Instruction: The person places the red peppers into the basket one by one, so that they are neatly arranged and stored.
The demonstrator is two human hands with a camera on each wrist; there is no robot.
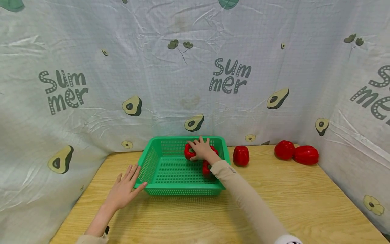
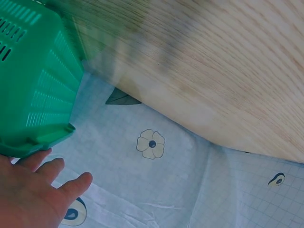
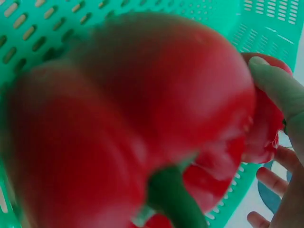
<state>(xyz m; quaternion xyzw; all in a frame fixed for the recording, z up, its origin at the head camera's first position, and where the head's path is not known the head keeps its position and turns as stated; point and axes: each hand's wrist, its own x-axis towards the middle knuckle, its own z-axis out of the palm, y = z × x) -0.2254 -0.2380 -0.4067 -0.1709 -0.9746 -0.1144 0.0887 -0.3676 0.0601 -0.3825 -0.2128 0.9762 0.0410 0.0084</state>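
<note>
Right hand (image 1: 201,148) grips a red pepper (image 1: 189,151) inside the green basket (image 1: 151,162); left hand (image 1: 124,189) flat against it

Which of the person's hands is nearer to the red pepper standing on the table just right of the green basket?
Right. The right hand rests on peppers inside the basket, beside that pepper; the left hand touches the basket's far left corner.
</note>
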